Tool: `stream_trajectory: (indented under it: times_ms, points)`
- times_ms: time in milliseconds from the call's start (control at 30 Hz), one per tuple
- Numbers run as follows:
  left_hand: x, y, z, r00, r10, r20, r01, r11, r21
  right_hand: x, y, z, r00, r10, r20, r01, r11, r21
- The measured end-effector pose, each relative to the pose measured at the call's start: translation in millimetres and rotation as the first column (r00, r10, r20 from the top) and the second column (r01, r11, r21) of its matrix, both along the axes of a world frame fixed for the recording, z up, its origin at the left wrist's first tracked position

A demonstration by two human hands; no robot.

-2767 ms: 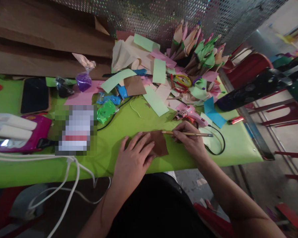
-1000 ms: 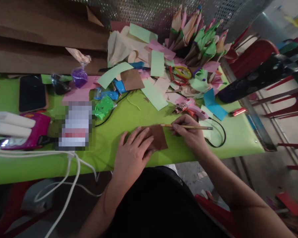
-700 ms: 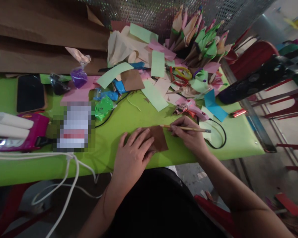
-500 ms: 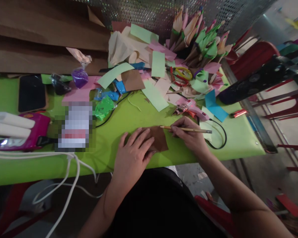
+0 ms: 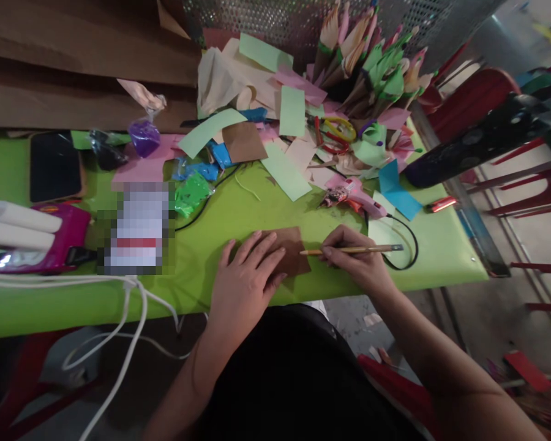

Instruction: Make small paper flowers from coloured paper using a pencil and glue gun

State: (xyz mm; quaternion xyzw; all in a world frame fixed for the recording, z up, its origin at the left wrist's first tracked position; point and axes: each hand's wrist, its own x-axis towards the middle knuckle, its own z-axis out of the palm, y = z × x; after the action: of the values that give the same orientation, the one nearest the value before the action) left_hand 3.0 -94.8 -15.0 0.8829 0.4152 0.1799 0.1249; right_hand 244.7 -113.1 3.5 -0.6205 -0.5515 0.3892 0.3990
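Observation:
A small piece of brown paper [image 5: 294, 250] lies on the green tabletop [image 5: 197, 257] close to its front edge. My left hand [image 5: 245, 272] rests flat over the paper's left part, fingers spread. Between the fingertips of my right hand [image 5: 349, 252] is a pencil [image 5: 371, 248], held nearly level, its tip at the paper's right edge. Whether the tip touches the paper I cannot tell. Behind my right hand sits a pink glue gun [image 5: 358, 197] with a black cord.
Green paper strips [image 5: 287, 171], scissors [image 5: 340, 130] and paper-wrapped bundles [image 5: 376, 79] crowd the back. A dark bottle [image 5: 468, 147] leans at the right. At left are a phone [image 5: 56, 165], a magenta device [image 5: 68, 236] and white cables [image 5: 135, 318] hanging over the edge.
My right hand and the pencil have moved slightly toward me and to the right, the tip going from the paper's far corner down along its right side. My left hand stays on the paper.

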Motion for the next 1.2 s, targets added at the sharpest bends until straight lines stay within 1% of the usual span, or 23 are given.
stream_trajectory:
  times_ms: [233,467,567,667,767,867,1000,1200]
  points:
    - [-1,0,1.5,1.0,-0.002,-0.007,0.002,1.0,-0.016,-1,-15,5.8,0.998,0.055,-0.036,-0.056,0.998,-0.022]
    - [0,0,2.5,1.0,0.0,-0.011,0.0,1.0,-0.02,2,-19,7.7,0.996,0.08,-0.049,-0.081,0.996,-0.028]
    - [0,0,2.2,1.0,-0.003,-0.011,0.002,1.0,-0.021,0,-14,6.6,0.993,0.031,-0.11,-0.033,0.999,-0.013]
    - [-1,0,1.0,1.0,-0.004,-0.012,0.004,1.0,-0.014,-5,-1,3.5,0.986,-0.05,-0.16,0.061,0.996,0.066]
    - [0,0,-1.3,1.0,-0.002,-0.003,0.002,1.0,0.004,-11,15,-1.9,0.985,-0.088,-0.149,0.107,0.986,0.124]
    - [0,0,-3.2,1.0,-0.004,0.003,0.004,1.0,0.026,-14,25,-8.4,0.99,-0.096,-0.108,0.109,0.986,0.13]
    - [0,-1,-2.7,1.0,-0.002,0.0,0.002,1.0,0.029,-13,27,-14.3,0.994,-0.091,-0.057,0.097,0.988,0.119]
    - [0,-1,-0.2,1.0,0.002,0.003,-0.002,1.0,0.011,-12,25,-13.4,0.996,-0.085,-0.028,0.088,0.991,0.104]
